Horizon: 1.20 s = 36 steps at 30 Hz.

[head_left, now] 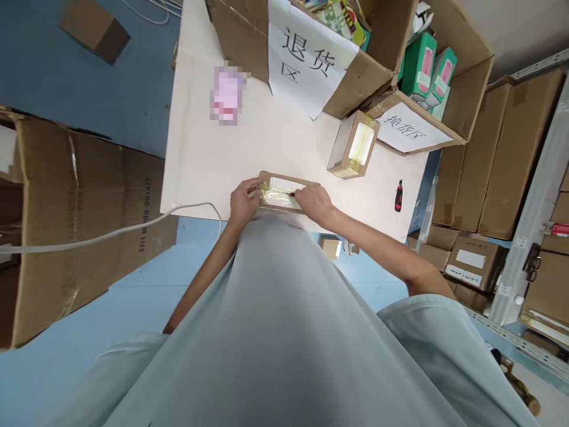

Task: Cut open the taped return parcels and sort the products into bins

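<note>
Taped cardboard box [288,191], white label [283,184], at table [200,160] edge

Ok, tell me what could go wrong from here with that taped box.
The right hand holds a thin tool, probably a cutter, pointing across the taped box toward the left hand, so a slip might nick that hand. The box lies near the front edge of the table, close to the shirt, so a hard pull could perhaps tip it off. Pressed too deep, the tool may also mark anything inside, which cannot be seen.

pale table [195,154]: held box [276,186], second box [354,144], cutter [399,197], labelled cartons [344,95]
</note>
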### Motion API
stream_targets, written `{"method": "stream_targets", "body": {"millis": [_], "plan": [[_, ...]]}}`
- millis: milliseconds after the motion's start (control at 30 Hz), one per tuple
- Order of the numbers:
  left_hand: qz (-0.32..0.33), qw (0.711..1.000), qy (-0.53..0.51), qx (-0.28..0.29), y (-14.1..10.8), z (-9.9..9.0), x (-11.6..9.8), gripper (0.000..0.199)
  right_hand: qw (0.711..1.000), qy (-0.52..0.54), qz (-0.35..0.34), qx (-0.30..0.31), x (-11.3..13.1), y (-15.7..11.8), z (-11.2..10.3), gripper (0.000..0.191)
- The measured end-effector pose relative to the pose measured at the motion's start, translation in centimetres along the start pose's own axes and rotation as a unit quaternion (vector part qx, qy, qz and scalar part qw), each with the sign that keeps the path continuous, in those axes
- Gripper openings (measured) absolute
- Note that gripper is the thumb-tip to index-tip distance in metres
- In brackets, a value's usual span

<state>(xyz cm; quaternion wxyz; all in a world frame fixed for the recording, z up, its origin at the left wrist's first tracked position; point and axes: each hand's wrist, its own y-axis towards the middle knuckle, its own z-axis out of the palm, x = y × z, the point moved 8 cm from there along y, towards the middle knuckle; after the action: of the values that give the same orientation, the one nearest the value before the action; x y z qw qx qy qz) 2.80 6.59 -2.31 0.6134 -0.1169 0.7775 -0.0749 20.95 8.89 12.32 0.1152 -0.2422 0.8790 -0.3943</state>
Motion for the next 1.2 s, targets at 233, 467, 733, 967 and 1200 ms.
{"method": "stream_targets", "body": {"millis": [233,467,733,967,1200], "plan": [[-0.005,1.0,0.008,-0.01,-0.6,0.7,-0.8,0.037,0.998,-0.005,0.054,0.034,-7.2,-5.2,4.8,0.047],[-0.045,0.999,0.016,-0.023,-0.9,0.9,-0.8,0.036,0.997,0.012,0.06,0.041,-9.2,-6.0,7.5,0.039],[-0.049,0.998,0.04,-0.03,-1.0,0.9,-1.2,0.037,0.998,0.042,0.031,0.021,-9.3,-7.1,8.2,0.047],[-0.065,0.995,0.066,-0.024,-0.9,0.7,-1.4,0.035,0.997,0.071,0.035,0.004,-8.6,-6.9,7.3,0.058],[-0.07,0.994,0.087,-0.021,-0.8,0.8,-1.6,0.034,0.995,0.069,0.063,0.022,-10.2,-7.2,7.6,0.043]]}}
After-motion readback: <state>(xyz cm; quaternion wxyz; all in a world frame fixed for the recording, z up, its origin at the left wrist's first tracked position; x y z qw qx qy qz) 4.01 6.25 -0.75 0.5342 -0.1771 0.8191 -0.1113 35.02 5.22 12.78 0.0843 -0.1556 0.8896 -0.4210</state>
